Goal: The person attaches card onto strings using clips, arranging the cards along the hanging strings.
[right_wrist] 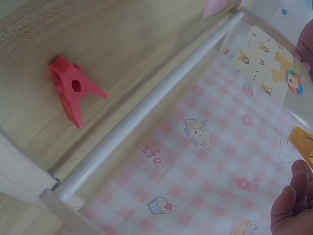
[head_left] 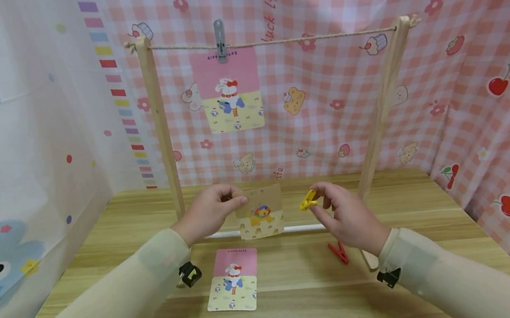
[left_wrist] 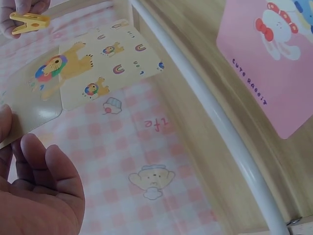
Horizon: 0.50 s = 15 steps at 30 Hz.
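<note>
My left hand (head_left: 214, 211) pinches the upper left corner of a lion card (head_left: 261, 215), which hangs upright above the table. In the left wrist view the lion card (left_wrist: 73, 68) shows a brown upper part and a cream lower part. To its right, my right hand (head_left: 347, 216) holds a yellow clothespin (head_left: 308, 201) between thumb and fingers, apart from the card. Overhead, a grey clothespin (head_left: 220, 41) fixes a rabbit card (head_left: 231, 91) to a string (head_left: 317, 37). Another rabbit card (head_left: 233, 280) lies flat on the table below my left hand.
A red clothespin (head_left: 338, 253) lies on the wooden table (head_left: 308, 309) near the right post's foot. Two wooden posts (head_left: 160, 122) carry the string, and a white bar (head_left: 306, 227) joins them low down. A pink checked curtain (head_left: 326, 130) hangs behind.
</note>
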Tool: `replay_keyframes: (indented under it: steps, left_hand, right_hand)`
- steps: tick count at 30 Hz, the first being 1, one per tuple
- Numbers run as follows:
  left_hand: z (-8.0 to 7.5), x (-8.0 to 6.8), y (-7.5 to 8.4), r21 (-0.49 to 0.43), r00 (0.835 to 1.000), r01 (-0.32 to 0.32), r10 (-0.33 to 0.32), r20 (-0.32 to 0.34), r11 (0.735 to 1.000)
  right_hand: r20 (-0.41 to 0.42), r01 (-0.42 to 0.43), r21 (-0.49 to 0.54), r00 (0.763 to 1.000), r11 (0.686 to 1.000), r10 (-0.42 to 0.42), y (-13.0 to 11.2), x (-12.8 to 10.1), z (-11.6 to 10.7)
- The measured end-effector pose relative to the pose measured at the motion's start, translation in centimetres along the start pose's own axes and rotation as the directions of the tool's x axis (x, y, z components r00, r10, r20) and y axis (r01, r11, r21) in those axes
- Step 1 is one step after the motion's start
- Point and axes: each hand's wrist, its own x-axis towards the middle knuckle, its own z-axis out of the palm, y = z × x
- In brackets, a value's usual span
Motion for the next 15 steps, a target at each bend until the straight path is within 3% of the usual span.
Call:
replay_keyframes:
  steps: [15]
  left_hand:
    - [-0.1,0.8,1.4,0.030,0.999,-0.010,0.012,-0.050,1.000]
  right_hand:
    - [-0.073,0.056,0.012,0.996,0.998,-0.054,-0.1,0.7,-0.9]
